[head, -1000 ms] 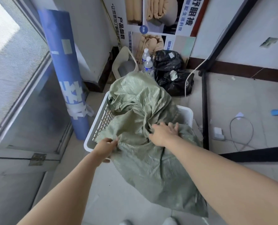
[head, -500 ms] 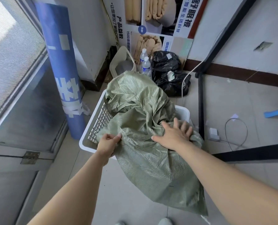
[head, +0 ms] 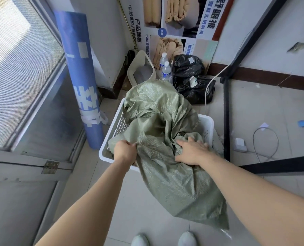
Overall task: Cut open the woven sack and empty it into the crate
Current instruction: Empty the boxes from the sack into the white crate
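A crumpled green woven sack (head: 165, 125) lies across a white slatted plastic crate (head: 207, 122) on the tiled floor; its lower end hangs over the crate's near rim toward my feet. My left hand (head: 124, 150) grips a fold of the sack at the crate's near left rim. My right hand (head: 192, 151) has its fingers dug into the sack's bunched fabric near the crate's right side, gripping it. The crate's inside is mostly hidden under the sack.
A blue rolled mat (head: 80, 77) leans against the window frame left of the crate. Behind it stand a beige bin (head: 140, 71), two water bottles (head: 165, 68) and black rubbish bags (head: 192, 79). A black metal frame (head: 226, 121) and a white charger with cable (head: 240, 144) are to the right.
My right hand went from lying flat with spread fingers on the sack to clutching its fabric, shifting a little rightward. My left hand kept its grip. The view tilted down, showing my shoes.
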Tool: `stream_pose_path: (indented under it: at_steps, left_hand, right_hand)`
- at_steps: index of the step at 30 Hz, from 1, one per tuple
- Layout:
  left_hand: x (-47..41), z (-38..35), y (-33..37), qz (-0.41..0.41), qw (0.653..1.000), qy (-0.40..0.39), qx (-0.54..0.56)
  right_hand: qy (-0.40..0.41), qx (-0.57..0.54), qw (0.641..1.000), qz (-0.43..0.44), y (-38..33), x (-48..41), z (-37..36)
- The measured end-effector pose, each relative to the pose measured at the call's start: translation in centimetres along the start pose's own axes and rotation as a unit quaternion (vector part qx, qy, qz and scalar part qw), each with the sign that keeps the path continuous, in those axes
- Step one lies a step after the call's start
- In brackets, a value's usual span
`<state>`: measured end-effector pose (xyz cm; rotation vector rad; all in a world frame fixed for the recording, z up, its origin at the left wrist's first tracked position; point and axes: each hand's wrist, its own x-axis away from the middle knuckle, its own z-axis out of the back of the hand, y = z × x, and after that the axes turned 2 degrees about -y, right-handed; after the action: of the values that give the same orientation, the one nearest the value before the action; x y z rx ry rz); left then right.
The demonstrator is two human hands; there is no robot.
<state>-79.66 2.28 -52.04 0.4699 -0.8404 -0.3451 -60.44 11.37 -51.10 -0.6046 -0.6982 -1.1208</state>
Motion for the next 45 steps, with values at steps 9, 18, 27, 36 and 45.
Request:
stream_pose_path:
  at_steps: [9, 18, 27, 36, 45]
  left_hand:
    - [2.2, 6.8, 4.6, 0.144, 0.983, -0.114, 0.02]
    - [3.8, 7.6, 9.3, 0.099, 0.992, -0.058, 0.054]
    - [4.9, 5.6, 9.3, 0.09, 0.964, -0.035, 0.247]
    - [1.3, 3.8, 5.4, -0.047, 0.987, -0.1, 0.114]
    - [-5.8, 2.4, -0.1, 0.011, 0.954, -0.086, -0.288]
  right_hand:
    - [-0.064, -0.068, 0.994, 0.049, -0.6, 3.5, 8.1]
    - [-0.149, -0.078, 0.98, 0.104, -0.7, 4.0, 12.6]
    - [-0.179, -0.092, 0.976, 0.087, -0.3, 2.9, 12.4]
    - [-0.151, -0.107, 0.975, 0.122, 0.1, -1.7, 11.4]
    - [-0.148, -0.109, 0.973, 0.14, -0.5, -5.9, 10.2]
